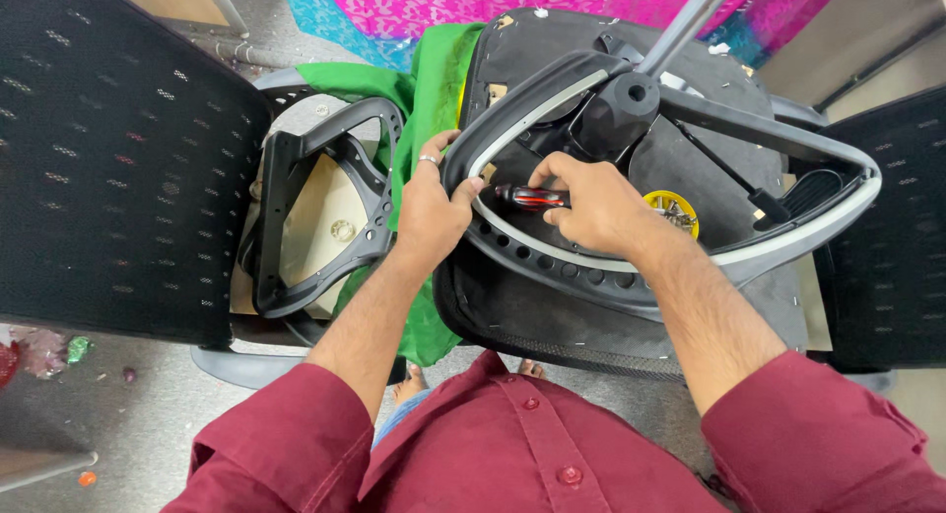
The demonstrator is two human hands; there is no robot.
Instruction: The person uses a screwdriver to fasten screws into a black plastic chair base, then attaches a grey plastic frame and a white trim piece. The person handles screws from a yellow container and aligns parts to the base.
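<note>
Screwdriver (532, 196), red/black handle, sits at frame centre, clamped in right hand (591, 205), fingers wrapped tight on the handle, tip pointing to 9 o'clock. Left hand (432, 209) at 9 o'clock of it, fingers closed round the grey-edged armrest loop (690, 267), thumb touching loop's inner edge. Both hands work inside the loop's opening w/ little spare room: chair base hub (623, 101) close at 12 o'clock, yellow tub of screws (672, 209) just beside right wrist at 3 o'clock. Upturned seat underside (591, 321) lies under it all. Green cloth (426, 89) runs 12 to 6 o'clock along seat's left edge. Second armrest frame (325, 212) further out at 9 o'clock, apart from the left hand. Black mesh chair backs (108, 158) wall in both sides.
</note>
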